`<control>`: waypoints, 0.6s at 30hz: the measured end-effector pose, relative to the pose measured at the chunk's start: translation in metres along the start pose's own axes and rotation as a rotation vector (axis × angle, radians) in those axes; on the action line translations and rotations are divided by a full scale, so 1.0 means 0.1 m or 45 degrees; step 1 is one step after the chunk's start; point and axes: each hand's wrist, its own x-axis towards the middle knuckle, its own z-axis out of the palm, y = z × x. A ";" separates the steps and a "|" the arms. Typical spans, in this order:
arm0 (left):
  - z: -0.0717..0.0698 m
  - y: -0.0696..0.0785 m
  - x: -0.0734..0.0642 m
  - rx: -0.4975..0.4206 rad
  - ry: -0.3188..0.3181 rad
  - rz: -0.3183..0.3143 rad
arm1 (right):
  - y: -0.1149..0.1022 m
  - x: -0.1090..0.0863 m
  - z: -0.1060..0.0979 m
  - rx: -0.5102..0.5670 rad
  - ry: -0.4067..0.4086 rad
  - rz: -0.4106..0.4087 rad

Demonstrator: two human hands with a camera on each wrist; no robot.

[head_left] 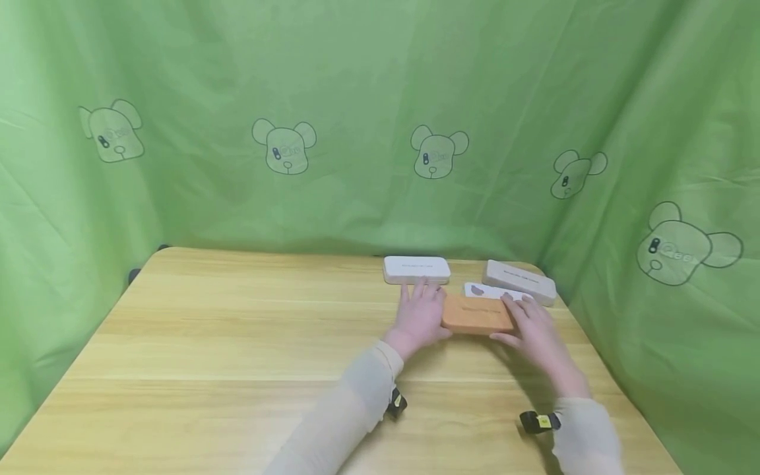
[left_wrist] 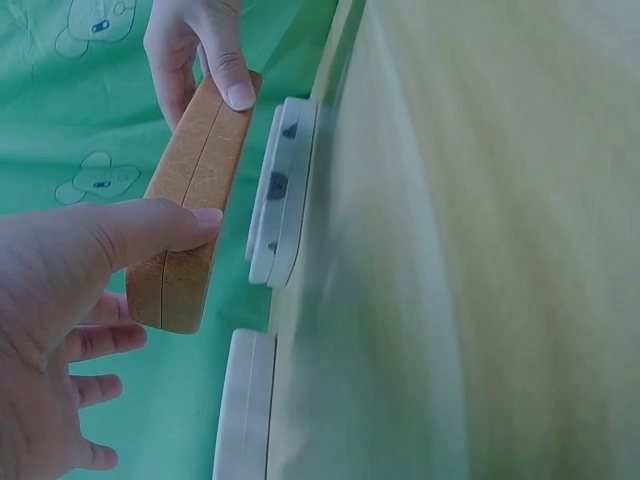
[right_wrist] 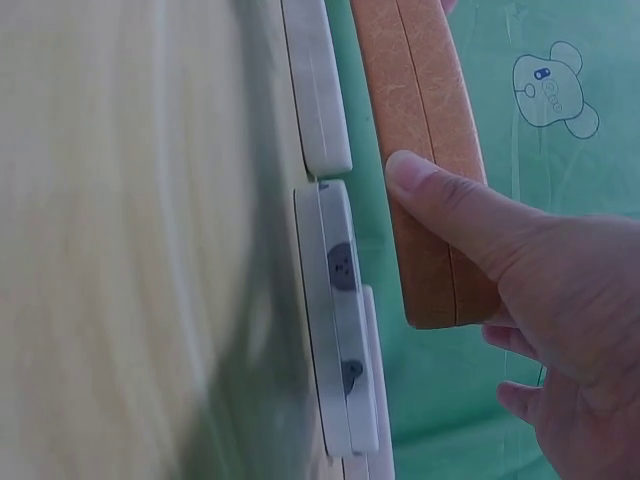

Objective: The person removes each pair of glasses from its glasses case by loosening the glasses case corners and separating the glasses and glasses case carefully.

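An orange-brown glasses case (head_left: 477,314) with a seam along its side is held above the table between both hands. My left hand (head_left: 417,315) grips its left end, the thumb on the near side; in the left wrist view the other fingers of this hand (left_wrist: 60,320) spread out behind and below. At the right end my right hand (head_left: 537,333) grips it, thumb (right_wrist: 440,195) pressed along the near side and fingers on the far side. A white case with dark bear prints (right_wrist: 340,310) lies on the table just behind, partly hidden by the orange-brown one.
A plain white case (head_left: 417,269) lies near the back edge, beyond my left hand. At the back right is a greyish case (head_left: 520,282), behind the printed one. The wooden table (head_left: 237,349) is bordered by green curtains (head_left: 356,86) with bear drawings.
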 end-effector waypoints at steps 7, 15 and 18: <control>0.05 0.15 -0.04 -0.001 0.003 0.008 | 0.11 -0.13 -0.01 -0.017 0.025 -0.023; 0.09 0.32 -0.09 0.030 0.021 0.014 | 0.20 -0.28 -0.07 0.000 0.031 -0.012; 0.13 0.38 -0.10 0.023 0.019 0.008 | 0.24 -0.33 -0.09 -0.001 0.009 0.003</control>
